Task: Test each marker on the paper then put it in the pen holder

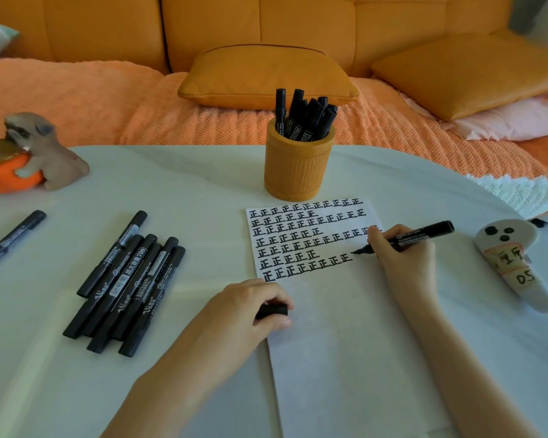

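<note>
A white paper [339, 327] lies on the table, its upper part filled with rows of black characters. My right hand [402, 254] grips an uncapped black marker [424, 233], its tip touching the paper at the right end of a row. My left hand [250, 308] rests on the paper's left edge and holds the black cap [272, 311]. An orange pen holder [298, 165] stands behind the paper with several black markers [304, 116] upright in it. A pile of several capped markers [127, 286] lies at the left.
One more black marker [11, 238] lies at the far left edge. A dog-and-pumpkin figurine [29, 153] sits at the back left. A white ghost-shaped item [513, 260] lies at the right. Behind the round table is an orange sofa with cushions [266, 77].
</note>
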{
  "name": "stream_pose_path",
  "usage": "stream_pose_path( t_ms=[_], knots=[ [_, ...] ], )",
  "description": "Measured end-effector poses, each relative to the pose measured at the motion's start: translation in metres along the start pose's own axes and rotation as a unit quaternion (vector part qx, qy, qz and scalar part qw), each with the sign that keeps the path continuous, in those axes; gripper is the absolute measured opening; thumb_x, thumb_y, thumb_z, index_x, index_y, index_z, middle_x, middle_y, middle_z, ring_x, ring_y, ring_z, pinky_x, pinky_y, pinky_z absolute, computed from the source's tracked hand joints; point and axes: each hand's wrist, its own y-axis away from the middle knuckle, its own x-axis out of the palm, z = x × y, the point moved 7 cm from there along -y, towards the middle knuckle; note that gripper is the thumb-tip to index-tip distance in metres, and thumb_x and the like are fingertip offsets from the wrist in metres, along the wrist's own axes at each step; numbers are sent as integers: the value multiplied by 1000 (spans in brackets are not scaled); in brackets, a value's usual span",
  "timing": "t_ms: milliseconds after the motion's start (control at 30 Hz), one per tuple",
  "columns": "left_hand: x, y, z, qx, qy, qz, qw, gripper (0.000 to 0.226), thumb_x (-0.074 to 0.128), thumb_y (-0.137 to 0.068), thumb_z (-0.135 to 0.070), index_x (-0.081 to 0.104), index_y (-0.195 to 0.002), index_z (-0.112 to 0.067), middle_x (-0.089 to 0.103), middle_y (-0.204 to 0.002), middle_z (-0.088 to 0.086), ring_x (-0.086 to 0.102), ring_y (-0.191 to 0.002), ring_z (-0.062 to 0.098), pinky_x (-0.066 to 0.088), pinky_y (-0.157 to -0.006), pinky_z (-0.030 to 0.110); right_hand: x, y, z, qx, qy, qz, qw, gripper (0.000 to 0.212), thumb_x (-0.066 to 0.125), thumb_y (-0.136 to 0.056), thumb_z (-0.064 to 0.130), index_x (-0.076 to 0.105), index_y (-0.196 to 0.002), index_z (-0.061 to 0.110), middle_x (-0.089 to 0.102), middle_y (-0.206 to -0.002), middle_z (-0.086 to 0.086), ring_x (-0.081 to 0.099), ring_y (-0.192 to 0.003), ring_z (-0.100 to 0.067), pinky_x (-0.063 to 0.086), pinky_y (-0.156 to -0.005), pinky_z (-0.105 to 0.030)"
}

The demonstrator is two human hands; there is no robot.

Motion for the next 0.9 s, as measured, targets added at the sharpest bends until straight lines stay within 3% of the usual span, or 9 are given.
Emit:
stream_pose_path(
  t_ms=[433, 900],
  knots=[
    [1, 0, 1, 2, -5, 3, 1000, 9, 65, -84, -33, 64, -93, -36, 62, -93, -23, 56, -88, -7, 42, -76, 10, 0, 1, 4, -6, 18, 9, 1000, 25, 58, -87, 7, 50, -72, -13, 36, -35, 14, 32, -38, -4, 21, -38, -12],
    [1, -1, 2, 1, -4, 2, 1000, 10, 66, -84, -33, 64, -92, -37, 61, -91, -25, 56, -89, -6, 46, -80, 17, -1, 1, 3, -8, 11, 0, 1000, 30, 60, -88, 12, 51, -71, -11, 37, -36, 14, 29, -39, -6, 19, -39, -14]
  ],
)
